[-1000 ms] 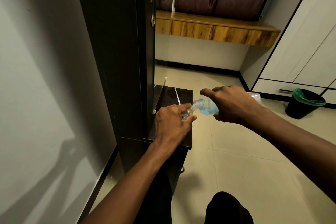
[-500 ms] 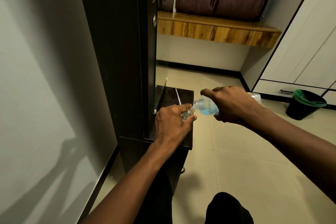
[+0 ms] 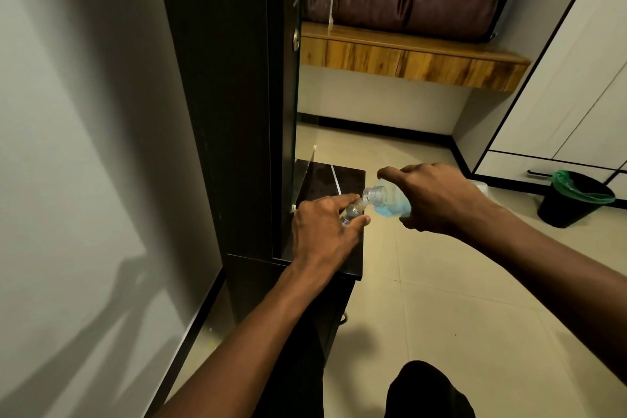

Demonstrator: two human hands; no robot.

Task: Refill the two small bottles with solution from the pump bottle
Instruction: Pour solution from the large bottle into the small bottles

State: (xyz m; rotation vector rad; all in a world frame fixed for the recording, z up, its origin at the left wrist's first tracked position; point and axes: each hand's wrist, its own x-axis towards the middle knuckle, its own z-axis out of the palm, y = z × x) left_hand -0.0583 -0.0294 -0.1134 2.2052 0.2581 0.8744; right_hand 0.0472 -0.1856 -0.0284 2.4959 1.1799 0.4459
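My left hand (image 3: 324, 227) grips a small clear bottle (image 3: 353, 210) over the dark shelf, its mouth pointing up and to the right; most of it is hidden by my fingers. My right hand (image 3: 437, 198) holds the larger clear bottle (image 3: 386, 201), its pump head off, tipped on its side. Blue solution pools in its lower side. Its open threaded neck touches the small bottle's mouth. A second small bottle is not visible.
A dark glossy shelf (image 3: 329, 180) juts from a tall dark cabinet (image 3: 230, 95) with a glass panel. A black bin (image 3: 573, 198) with a green liner stands at the right by white wardrobe doors. A wooden ledge (image 3: 407, 58) runs along the far wall. My knee (image 3: 427, 390) shows below.
Both hands hold nearly the same pose; the big bottle's neck stays at the small bottle's mouth, tilted slightly more.
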